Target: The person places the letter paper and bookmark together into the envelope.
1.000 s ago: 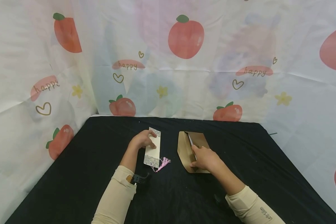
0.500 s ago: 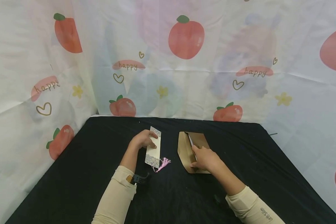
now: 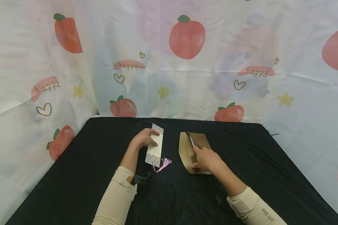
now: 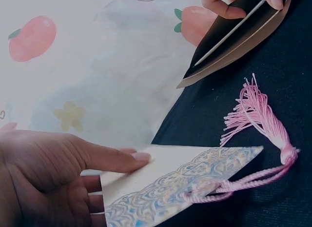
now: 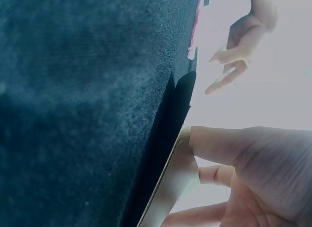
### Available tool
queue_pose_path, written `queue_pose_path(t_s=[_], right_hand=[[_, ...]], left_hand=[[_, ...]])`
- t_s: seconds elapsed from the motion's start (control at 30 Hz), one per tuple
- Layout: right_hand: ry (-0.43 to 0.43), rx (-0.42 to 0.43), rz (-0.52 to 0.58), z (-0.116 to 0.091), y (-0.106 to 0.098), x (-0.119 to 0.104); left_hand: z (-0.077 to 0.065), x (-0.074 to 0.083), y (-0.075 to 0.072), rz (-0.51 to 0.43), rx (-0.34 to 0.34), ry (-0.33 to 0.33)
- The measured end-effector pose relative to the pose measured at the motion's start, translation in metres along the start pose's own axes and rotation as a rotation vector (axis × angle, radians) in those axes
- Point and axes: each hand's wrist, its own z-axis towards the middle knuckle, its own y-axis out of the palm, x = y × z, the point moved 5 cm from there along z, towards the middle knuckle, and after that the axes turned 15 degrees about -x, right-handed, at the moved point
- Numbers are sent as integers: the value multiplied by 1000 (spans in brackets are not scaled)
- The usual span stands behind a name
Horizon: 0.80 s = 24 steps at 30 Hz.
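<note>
A cream bookmark [image 3: 155, 150] with patterned ends lies under my left hand [image 3: 143, 139] in the head view. In the left wrist view the thumb [image 4: 129, 159] rests on its face while the other fingers go behind it. From its near end hangs a pink tassel [image 3: 165, 163]. To the right, my right hand [image 3: 209, 158] grips a brown envelope [image 3: 187, 153] whose flap points left. The envelope's mouth gapes, and a thin white edge [image 4: 229, 34] shows inside. In the right wrist view the thumb [image 5: 212, 143] presses on one side of the envelope [image 5: 171, 180].
Black cloth [image 3: 174, 200] covers the table. Behind and beside it hangs a white curtain [image 3: 191, 87] printed with peaches and hearts. A dark strap [image 3: 140, 179] sits at the left wrist, and beige sleeves [image 3: 115, 193] cover the forearms.
The bookmark has shifted slightly away from me and tilted a little, with my left hand rising along with it. The tassel, the envelope and my right hand stay almost still.
</note>
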Motion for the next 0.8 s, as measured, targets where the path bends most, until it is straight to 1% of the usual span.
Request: queue_pose_path(t_s=[0.13,0.33,0.8], right_hand=[[3,-5,-4,1,0,0],[5,-3,-10,1,0,0],[2,-2,6,-2,-2,-1]], left_hand=[[1,2,-1,-13,9,64],[0,9,-3,-37,13,110],[-1,16,-1,-36,-9,119]])
